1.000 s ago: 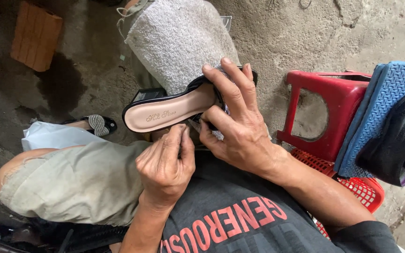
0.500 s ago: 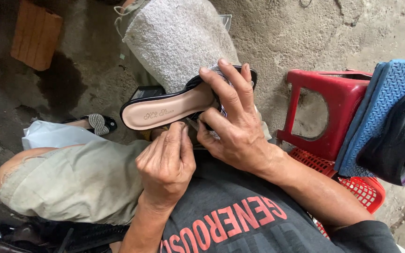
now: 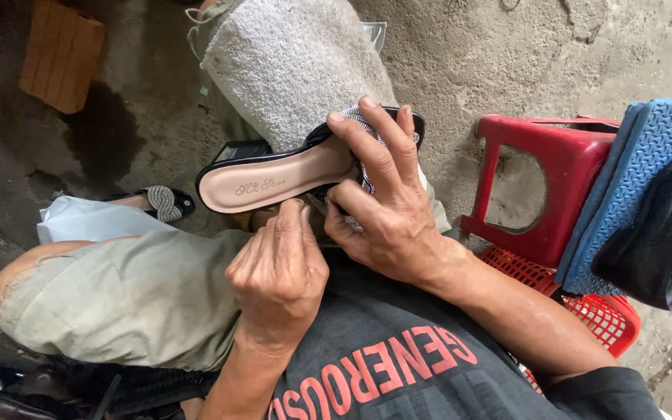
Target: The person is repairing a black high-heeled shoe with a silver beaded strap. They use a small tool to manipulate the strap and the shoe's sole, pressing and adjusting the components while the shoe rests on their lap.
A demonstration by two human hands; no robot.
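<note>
**Sandal held crosswise over the knee**

The right hand [image 3: 386, 210] has its grip closed over the toe strap of a black sandal [image 3: 274, 183]. Its long axis runs leftward from that grip, heel free. The left hand [image 3: 278, 272], curled beneath the sole, is closed; whether it pinches anything is hidden.

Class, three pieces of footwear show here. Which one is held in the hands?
The black sandal with the pink insole, gripped by the right hand. Its match lies on the ground, and the black shoe rests at right.
</note>
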